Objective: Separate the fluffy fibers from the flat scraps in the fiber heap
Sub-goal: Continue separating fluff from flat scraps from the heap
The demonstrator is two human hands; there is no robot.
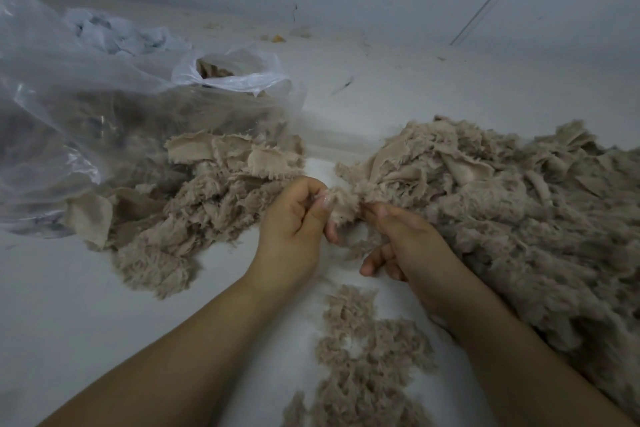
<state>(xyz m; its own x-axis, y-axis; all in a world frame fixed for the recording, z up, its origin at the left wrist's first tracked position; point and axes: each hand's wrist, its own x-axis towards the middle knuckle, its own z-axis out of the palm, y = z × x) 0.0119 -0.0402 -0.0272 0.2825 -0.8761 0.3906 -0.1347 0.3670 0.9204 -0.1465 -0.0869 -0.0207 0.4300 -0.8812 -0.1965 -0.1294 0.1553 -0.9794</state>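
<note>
A person's left hand [294,218] and right hand [398,236] pinch opposite ends of one beige scrap [341,206] above the white counter [69,305], apparently to pull its fluff from the flat backing. The scrap comes off the big fiber heap [502,211] along the counter's right edge: tangled, matted, shaggy, with smooth fabric pieces showing on top. Fluffy tufts [363,357] lie near the front edge; a second pile [194,198] sits left, beside a plastic bag [86,97].

White floor [398,97] under fiber heaps [519,204], plastic bag [69,97]
</note>
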